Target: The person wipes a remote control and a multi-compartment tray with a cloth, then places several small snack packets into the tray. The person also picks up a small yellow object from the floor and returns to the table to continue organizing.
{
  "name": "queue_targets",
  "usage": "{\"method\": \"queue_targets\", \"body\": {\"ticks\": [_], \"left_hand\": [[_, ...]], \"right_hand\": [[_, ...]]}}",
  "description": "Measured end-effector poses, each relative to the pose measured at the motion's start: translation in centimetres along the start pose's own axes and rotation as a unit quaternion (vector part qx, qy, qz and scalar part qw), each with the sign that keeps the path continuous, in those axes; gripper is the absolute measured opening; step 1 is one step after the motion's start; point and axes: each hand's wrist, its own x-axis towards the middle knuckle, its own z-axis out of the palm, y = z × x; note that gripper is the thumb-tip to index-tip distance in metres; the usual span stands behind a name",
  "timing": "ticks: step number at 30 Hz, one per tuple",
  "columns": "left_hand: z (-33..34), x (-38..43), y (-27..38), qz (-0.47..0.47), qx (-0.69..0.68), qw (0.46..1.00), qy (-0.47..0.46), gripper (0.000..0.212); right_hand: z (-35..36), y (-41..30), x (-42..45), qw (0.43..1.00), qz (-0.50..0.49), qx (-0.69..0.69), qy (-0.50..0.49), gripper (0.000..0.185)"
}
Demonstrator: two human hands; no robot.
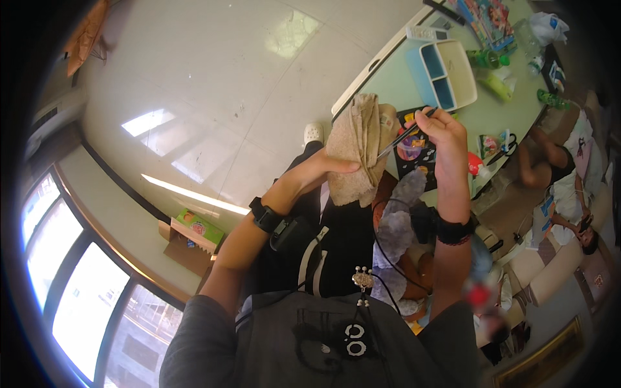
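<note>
My left hand (335, 167) grips a folded tan cloth (351, 145), its thumb lying over the lower part. In my right hand (441, 128) is a slim implement with a black upper part and a silvery lower end (405, 137); whether it is a pen or a small tool I cannot tell. It slants down to the left, and its silvery end meets the right edge of the cloth. Behind the cloth, a beige piece with a small printed mark (386, 120) shows partly. A black sheet with colourful pictures (410, 157) lies on the table under my right hand.
The table (388, 82) bears a blue-and-cream divided box (463, 72), a remote control (424, 33), green bottles (550, 99) and a red-and-white bottle (478, 165). A person in pale clothing (395, 233) is close on my right; another lies on the sofa (558, 257). A carton (189, 247) stands left.
</note>
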Motion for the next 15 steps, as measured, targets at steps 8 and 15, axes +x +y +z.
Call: {"method": "queue_targets", "body": {"ticks": [8,15], "left_hand": [[3.4,-6.7,1.2,0.039,-0.065,0.996,-0.056,0.080],[5.6,-9.0,1.8,0.137,-0.171,0.963,-0.157,0.090]], "right_hand": [[6.3,-5.4,-7.8,0.991,-0.089,-0.042,-0.090,0.012],[5.7,-10.7,-12.2,0.973,-0.195,-0.083,-0.091,0.018]]}}
